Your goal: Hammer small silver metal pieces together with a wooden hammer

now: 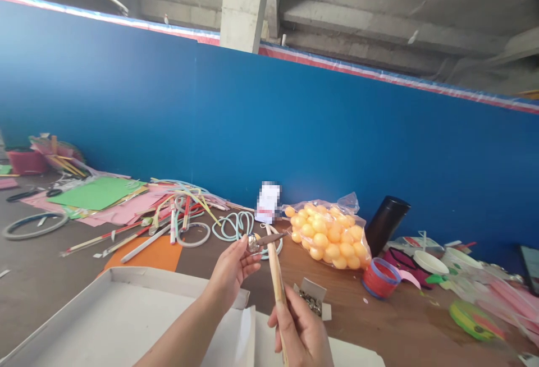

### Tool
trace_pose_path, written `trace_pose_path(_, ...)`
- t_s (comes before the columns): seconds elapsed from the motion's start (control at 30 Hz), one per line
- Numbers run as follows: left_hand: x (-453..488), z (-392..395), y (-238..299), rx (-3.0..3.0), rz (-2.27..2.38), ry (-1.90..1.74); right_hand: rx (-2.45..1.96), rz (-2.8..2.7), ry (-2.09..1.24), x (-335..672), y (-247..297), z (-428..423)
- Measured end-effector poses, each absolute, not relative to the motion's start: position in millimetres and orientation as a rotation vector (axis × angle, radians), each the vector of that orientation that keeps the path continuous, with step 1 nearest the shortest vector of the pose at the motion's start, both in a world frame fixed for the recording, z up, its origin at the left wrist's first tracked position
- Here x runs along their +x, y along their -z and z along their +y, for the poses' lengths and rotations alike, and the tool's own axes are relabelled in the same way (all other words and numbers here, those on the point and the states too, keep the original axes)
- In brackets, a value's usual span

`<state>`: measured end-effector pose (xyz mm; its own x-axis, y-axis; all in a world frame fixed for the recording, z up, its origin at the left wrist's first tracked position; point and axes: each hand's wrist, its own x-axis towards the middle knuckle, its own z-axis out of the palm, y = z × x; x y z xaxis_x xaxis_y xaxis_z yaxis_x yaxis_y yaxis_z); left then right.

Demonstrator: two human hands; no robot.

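Note:
My right hand (301, 327) is wrapped round the pale wooden handle of a hammer (277, 277), which stands upright in front of me. Its dark head tapers to a point on the right, and a shiny silver rounded end shows on the left. My left hand (236, 266) pinches that silver end between thumb and fingers; whether the silver part belongs to the head cannot be made out. Behind the right hand is a small open carton (314, 297) of little metal pieces.
A shallow white box (138, 283) lies front left. Coloured paper (99, 193), tubes and sticks cover the left side. A bag of orange balls (328, 235), a black bottle (386, 221), red tape (381, 277) and a phone-like slab (268, 201) stand before the blue partition (295, 120).

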<state>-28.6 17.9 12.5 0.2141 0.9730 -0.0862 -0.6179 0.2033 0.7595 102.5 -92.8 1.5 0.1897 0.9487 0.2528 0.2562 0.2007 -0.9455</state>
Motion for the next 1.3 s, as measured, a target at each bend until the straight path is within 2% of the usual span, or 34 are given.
trace_pose_path(0.53, -29.7, 19.8, -17.2, 0.438, 0.680, -1.147, -1.291, -1.279, -0.698, 102.9, -2.7, -94.6)
trace_pose_path(1.3, -29.8, 15.2, -21.8, 0.407, 0.630, -1.114, -1.315, -1.310, -0.734, 99.6, 0.2, -93.4)
